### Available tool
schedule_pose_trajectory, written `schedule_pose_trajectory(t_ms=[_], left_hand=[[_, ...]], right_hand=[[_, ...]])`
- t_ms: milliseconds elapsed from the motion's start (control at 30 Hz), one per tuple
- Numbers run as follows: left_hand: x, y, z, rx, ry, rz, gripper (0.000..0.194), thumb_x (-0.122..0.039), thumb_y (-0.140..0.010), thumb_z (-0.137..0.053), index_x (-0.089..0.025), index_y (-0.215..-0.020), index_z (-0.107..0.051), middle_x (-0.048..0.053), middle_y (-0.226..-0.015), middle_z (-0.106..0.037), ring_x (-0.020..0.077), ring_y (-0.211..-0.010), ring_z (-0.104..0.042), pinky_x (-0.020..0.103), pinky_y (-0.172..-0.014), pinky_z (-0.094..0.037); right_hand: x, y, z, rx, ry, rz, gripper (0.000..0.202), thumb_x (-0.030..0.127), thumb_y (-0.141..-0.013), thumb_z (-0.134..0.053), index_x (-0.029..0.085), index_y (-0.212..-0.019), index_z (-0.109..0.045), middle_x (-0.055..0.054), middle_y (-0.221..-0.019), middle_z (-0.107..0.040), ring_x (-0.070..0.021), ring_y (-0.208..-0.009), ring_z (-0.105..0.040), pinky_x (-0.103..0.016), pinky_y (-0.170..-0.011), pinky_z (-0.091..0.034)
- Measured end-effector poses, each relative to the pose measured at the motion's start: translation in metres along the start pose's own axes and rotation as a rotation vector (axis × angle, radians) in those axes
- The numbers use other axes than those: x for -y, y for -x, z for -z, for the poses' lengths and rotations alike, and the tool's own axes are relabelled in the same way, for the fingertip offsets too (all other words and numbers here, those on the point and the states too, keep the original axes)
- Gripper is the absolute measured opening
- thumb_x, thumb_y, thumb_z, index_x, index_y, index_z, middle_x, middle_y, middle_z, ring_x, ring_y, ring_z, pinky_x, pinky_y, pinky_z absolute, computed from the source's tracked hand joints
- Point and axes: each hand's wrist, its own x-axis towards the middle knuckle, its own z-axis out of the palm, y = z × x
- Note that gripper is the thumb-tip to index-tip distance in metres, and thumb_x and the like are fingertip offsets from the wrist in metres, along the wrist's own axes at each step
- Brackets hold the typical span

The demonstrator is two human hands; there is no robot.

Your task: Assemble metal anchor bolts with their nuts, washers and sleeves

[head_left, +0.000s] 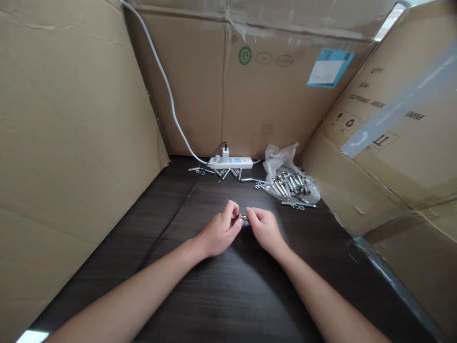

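Observation:
Over the middle of the dark table, my left hand and my right hand meet at a small metal expansion bolt. Thumb and fingers of each hand pinch one end of it, so only a short shiny section shows between them. Beyond my right hand lies a clear plastic bag with several similar bolts in it. Loose rods, nuts and washers are scattered along the front of the power strip. A few more rods and washers lie just in front of the bag.
A white power strip with a plugged-in charger stands against the back cardboard wall. A black cable runs across the table on the left. Cardboard panels also close off the left and right.

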Motion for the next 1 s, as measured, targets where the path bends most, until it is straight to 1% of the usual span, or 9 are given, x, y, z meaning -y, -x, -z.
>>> schedule_pose_trajectory(t_ms=[133,267,400,500,733,900,1000], left_hand=[[-0.0022,-0.0005,0.001,0.019,0.051,0.007,0.013,-0.03,-0.092,-0.038,-0.021,-0.1,-0.033,-0.007,-0.065,-0.047,0.0109,-0.059,-0.045,0.024,-0.062,-0.034],[0.0002,-0.003,0.001,0.012,0.056,-0.002,0.014,-0.035,-0.094,-0.037,-0.021,-0.096,-0.037,-0.006,-0.066,-0.047,0.0102,-0.06,-0.046,0.024,-0.062,-0.034],[0.0048,-0.0037,-0.0009,-0.024,0.086,-0.021,0.018,-0.037,-0.09,-0.045,-0.021,-0.092,-0.037,-0.005,-0.073,-0.047,0.0098,-0.063,-0.046,0.023,-0.062,-0.035],[0.0062,-0.0029,-0.0018,-0.031,0.069,-0.013,0.019,-0.037,-0.089,-0.048,-0.021,-0.09,-0.038,-0.005,-0.074,-0.045,0.0101,-0.065,-0.045,0.023,-0.062,-0.036],[0.0042,-0.0027,0.0007,0.005,-0.007,0.015,0.021,-0.04,-0.09,-0.045,-0.021,-0.083,-0.042,-0.006,-0.067,-0.044,0.0101,-0.061,-0.042,0.022,-0.058,-0.031],[0.0037,-0.0033,0.0013,0.013,-0.046,0.005,0.017,-0.038,-0.091,-0.045,-0.022,-0.089,-0.046,-0.005,-0.069,-0.047,0.0105,-0.062,-0.044,0.022,-0.06,-0.032],[0.0035,-0.0039,0.0017,0.038,-0.068,0.029,0.02,-0.041,-0.091,-0.044,-0.021,-0.088,-0.046,-0.005,-0.067,-0.049,0.0112,-0.061,-0.045,0.022,-0.059,-0.031]], right_hand=[[0.0006,0.0002,0.0001,0.006,-0.034,0.011,0.04,0.043,-0.086,-0.041,0.02,-0.054,-0.03,0.004,-0.054,-0.024,-0.0094,-0.052,-0.026,-0.024,-0.049,-0.019],[0.002,0.001,0.0002,0.019,-0.111,0.016,0.041,0.044,-0.086,-0.041,0.019,-0.055,-0.032,0.004,-0.055,-0.026,-0.0094,-0.052,-0.026,-0.024,-0.05,-0.021],[0.0036,0.0023,-0.0008,-0.003,-0.153,0.011,0.042,0.046,-0.086,-0.041,0.02,-0.054,-0.031,0.004,-0.055,-0.025,-0.0093,-0.053,-0.025,-0.024,-0.051,-0.021],[0.0035,0.0024,-0.0017,0.0,-0.163,0.003,0.042,0.046,-0.085,-0.042,0.02,-0.055,-0.029,0.004,-0.055,-0.024,-0.0093,-0.053,-0.024,-0.024,-0.05,-0.019],[0.0016,0.0011,-0.0012,-0.002,-0.145,0.006,0.042,0.046,-0.084,-0.043,0.02,-0.054,-0.028,0.004,-0.056,-0.022,-0.0091,-0.053,-0.023,-0.024,-0.05,-0.019],[0.0018,0.0005,0.0009,-0.023,-0.124,0.02,0.042,0.044,-0.084,-0.043,0.02,-0.053,-0.028,0.004,-0.055,-0.022,-0.0088,-0.052,-0.023,-0.024,-0.049,-0.019],[0.0013,0.0003,0.0019,-0.028,-0.082,0.029,0.041,0.043,-0.085,-0.042,0.02,-0.054,-0.029,0.004,-0.056,-0.022,-0.0089,-0.052,-0.024,-0.024,-0.049,-0.019]])
